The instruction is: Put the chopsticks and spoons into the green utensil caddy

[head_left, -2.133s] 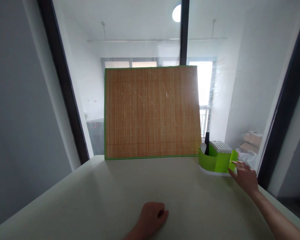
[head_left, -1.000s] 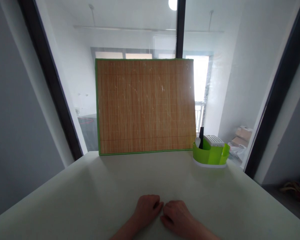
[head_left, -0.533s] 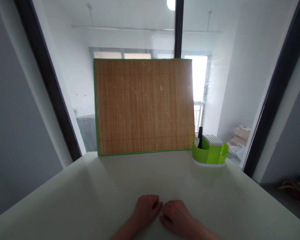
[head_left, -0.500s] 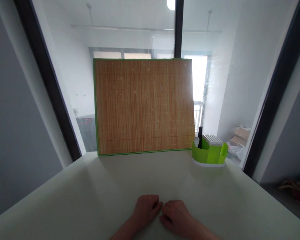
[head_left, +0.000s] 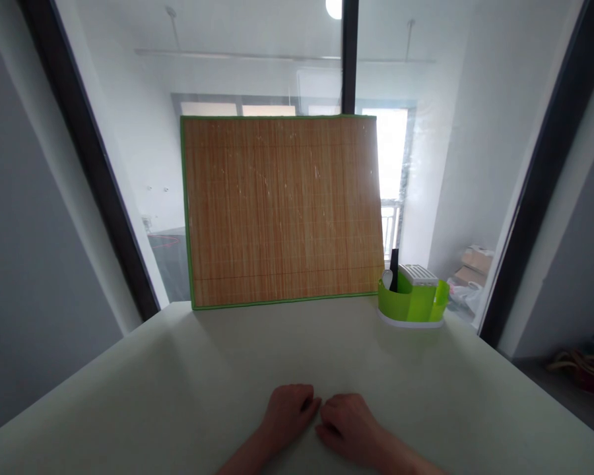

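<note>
Both hands, left hand (head_left: 290, 415) and right hand (head_left: 349, 425), rest loosely curled and empty on the worktop (head_left: 178, 396). Far right, the green caddy (head_left: 412, 303) looks light and rigid; best gripped by its rim.

A pale tabletop (head_left: 188, 369) is stretching away to a wall of glass (head_left: 257, 72) set in dark frames (head_left: 86, 178) — one upright (head_left: 349, 56) is dividing the panes. Grey walls (head_left: 24, 264) are closing in on both sides. Beyond the glass, a white room is glowing with daylight from a far window (head_left: 393, 155), a round ceiling lamp (head_left: 333, 8) is shining overhead, and cardboard boxes (head_left: 472, 267) are sitting on its floor.
</note>
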Available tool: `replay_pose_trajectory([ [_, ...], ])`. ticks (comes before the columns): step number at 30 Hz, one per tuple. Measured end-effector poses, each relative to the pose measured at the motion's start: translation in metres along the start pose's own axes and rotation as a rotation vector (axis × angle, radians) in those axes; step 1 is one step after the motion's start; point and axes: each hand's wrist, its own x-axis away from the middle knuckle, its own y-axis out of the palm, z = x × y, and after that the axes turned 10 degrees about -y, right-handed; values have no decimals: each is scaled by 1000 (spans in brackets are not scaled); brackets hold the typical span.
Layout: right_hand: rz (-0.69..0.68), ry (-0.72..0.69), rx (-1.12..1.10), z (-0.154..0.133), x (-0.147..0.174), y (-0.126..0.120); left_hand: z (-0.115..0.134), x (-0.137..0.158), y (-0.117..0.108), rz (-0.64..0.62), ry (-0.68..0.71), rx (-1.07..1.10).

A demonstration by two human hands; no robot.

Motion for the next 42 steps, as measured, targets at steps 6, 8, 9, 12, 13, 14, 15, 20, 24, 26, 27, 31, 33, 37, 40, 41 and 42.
replay_pose_trajectory([
  [6, 100, 1, -43, 5, 4, -4, 0, 1, -1, 14, 12, -6],
  [8, 156, 17, -49, 8, 5, -10, 1, 1, -1, 17, 9, -7],
  [9, 189, 33, -47, 12, 5, -15, 1, 1, -1, 19, 9, -7],
  [12, 309, 124, -16, 29, 6, -37, 1, 0, -1, 14, 19, -8],
  [13, 350, 160, -2, 39, 7, -47, 1, -1, -1, 11, 24, -9],
  [14, 395, 206, 18, 50, 10, -59, 1, -1, 0, 9, 27, -10],
  [15, 441, 254, 43, 64, 14, -71, 1, -1, 0, 9, 29, -11],
  [20, 679, 581, 230, 148, 61, -136, 1, -1, -1, 7, 45, 3],
  [24, 723, 829, 361, 208, 100, -161, 2, -1, -1, 11, 45, 15],
  [26, 632, 833, 358, 228, 110, -160, 2, -2, 0, 9, 37, 17],
  [27, 583, 828, 352, 236, 111, -156, 2, -2, 0, 8, 35, 18],
  [31, 420, 832, 332, 263, 108, -140, 2, -2, 2, 16, 30, 20],
  [33, 347, 839, 318, 274, 106, -133, 2, -2, 3, 23, 24, 19],
  [37, 225, 845, 301, 291, 107, -128, 2, -1, 4, 43, 23, 23],
  [40, 164, 829, 303, 298, 109, -128, 2, 0, 3, 45, 21, 22],
  [41, 149, 819, 307, 298, 110, -128, 3, 0, 2, 41, 22, 23],
  [42, 138, 809, 314, 298, 109, -129, 3, 0, 2, 38, 23, 26],
])
